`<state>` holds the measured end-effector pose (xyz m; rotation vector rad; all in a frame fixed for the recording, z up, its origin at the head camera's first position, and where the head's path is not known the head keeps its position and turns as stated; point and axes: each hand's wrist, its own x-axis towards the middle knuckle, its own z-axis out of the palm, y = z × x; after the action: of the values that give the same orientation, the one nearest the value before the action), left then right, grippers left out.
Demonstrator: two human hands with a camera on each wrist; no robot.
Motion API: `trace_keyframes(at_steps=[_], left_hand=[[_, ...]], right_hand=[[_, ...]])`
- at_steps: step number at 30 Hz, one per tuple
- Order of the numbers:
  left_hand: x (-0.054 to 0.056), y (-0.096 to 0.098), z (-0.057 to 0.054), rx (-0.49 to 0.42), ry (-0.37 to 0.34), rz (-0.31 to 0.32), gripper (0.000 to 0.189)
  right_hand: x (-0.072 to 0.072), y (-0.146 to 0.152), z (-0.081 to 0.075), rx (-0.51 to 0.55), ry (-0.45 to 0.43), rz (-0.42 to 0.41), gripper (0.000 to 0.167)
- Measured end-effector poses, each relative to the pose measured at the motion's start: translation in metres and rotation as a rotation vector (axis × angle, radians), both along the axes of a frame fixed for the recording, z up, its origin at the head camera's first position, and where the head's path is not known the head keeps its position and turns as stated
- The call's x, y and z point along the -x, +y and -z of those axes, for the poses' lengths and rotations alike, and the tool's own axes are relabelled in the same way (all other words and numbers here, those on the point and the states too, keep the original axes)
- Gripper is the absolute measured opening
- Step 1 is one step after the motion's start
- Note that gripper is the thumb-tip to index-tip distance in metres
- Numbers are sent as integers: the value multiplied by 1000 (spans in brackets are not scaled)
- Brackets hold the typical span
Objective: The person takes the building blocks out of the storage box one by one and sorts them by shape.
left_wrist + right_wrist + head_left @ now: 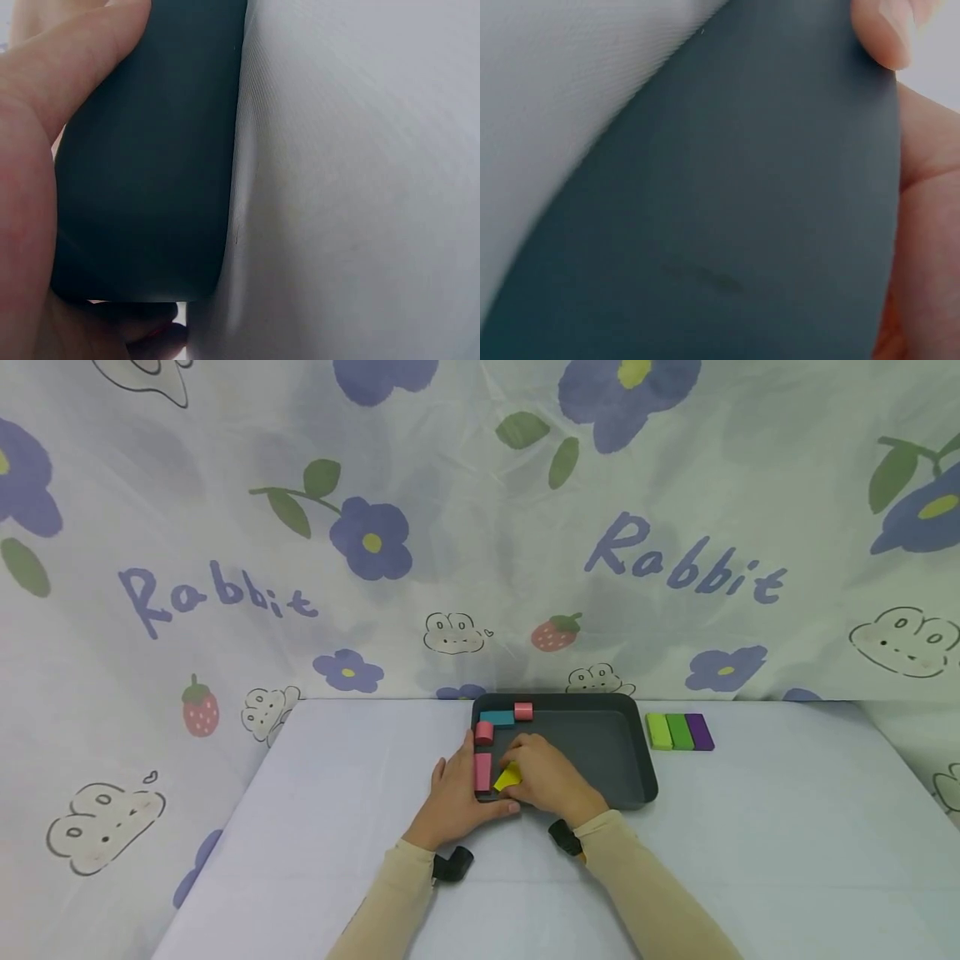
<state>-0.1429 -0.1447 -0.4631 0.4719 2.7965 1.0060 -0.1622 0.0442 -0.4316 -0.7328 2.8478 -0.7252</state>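
Note:
A dark grey tray [600, 752] lies on the white table. My left hand [455, 802] rests against its front left corner, the thumb along the front wall and the fingers along the left side. Between the fingers of my right hand [551, 781] is a yellow block [509, 777], pinched low over the tray's front left part. Inside the tray, a pink block [483, 772] lies beside the left wall. Behind it are a red cylinder [484, 732], a blue block [497, 718] and another red piece [523, 711]. Both wrist views show mainly the tray's outer wall [157, 165].
Right of the tray, a light green block [659, 732], a green block [679, 732] and a purple block [700, 732] lie side by side. A patterned cloth [480, 527] hangs behind the table, close to the tray's back edge.

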Motion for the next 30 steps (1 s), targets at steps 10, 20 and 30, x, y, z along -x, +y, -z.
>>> trace_keyframes(at_steps=[10, 20, 30], left_hand=[[0, 1, 0, -15, 9, 4, 128], [0, 0, 2, -14, 1, -2, 128], [0, 0, 1, -18, -16, -7, 130]], right_hand=[[0, 4, 0, -54, -39, 38, 52], [1, 9, 1, -44, -60, 20, 53], [2, 8, -1, -32, -104, 46, 57]])
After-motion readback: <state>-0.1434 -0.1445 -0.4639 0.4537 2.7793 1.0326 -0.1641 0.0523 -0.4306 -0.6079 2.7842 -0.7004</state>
